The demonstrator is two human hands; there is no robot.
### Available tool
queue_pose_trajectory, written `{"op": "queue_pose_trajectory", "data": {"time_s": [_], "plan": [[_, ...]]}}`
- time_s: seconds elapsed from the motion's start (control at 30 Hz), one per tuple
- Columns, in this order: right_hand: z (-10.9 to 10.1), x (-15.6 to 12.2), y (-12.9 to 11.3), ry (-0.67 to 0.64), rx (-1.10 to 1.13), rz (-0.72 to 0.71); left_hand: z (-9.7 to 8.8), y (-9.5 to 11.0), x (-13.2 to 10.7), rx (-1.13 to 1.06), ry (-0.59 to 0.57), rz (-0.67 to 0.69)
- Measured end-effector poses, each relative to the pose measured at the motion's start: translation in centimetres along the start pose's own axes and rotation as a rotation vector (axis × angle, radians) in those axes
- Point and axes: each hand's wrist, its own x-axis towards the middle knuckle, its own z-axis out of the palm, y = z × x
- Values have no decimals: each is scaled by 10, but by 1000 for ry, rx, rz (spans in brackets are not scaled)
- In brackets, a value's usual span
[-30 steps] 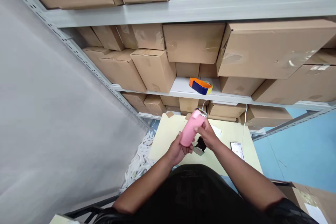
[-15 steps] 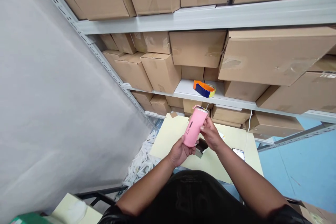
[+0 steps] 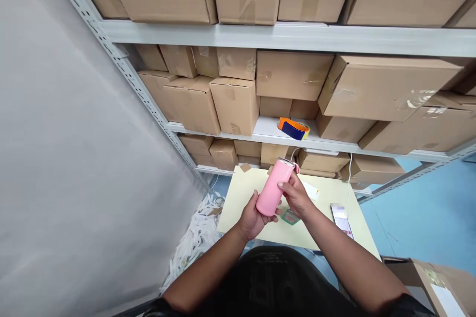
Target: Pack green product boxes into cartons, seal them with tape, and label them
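Note:
A pink cylindrical case (image 3: 275, 188) with a shiny silvery top end is tilted between both hands, above the table. Around its lower end wraps my left hand (image 3: 254, 219), thumb along the side. My right hand (image 3: 295, 193) grips the upper right side with the thumb across the front. A small pink strap (image 3: 297, 168) sticks out behind the top, near my right fingers. Below the case, partly covered by my hands, a small green-edged item (image 3: 290, 217) lies on the pale yellow table (image 3: 238, 203).
Cardboard boxes (image 3: 234, 104) fill the metal shelves (image 3: 238, 34) ahead. A roll of orange, blue and yellow bands (image 3: 293, 129) sits on the middle shelf. A phone (image 3: 341, 220) with a white cable lies at the table's right. Paper scraps (image 3: 193, 237) cover the floor at left; an open carton (image 3: 427, 282) stands lower right.
The case has turned about its length: the dark lettering has gone from view and the strap has moved from left to right. The camera view has shifted slightly.

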Motion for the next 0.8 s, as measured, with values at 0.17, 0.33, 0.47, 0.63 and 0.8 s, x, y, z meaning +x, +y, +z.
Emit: {"op": "queue_pose_trajectory", "data": {"time_s": [0.17,0.33,0.47,0.63,0.8], "plan": [[28,-2,19,129,-100,-89,-18,22,-11,140,-41,132],[34,-3,20,127,10,-58,-31,33,-12,62,-111,-45],[37,0,23,254,10,-119,-31,37,-9,89,-112,3],[38,-2,29,194,-84,-56,-30,38,-4,186,-133,40],[23,-2,6,212,50,-118,-34,28,4,85,-325,-115]]}}
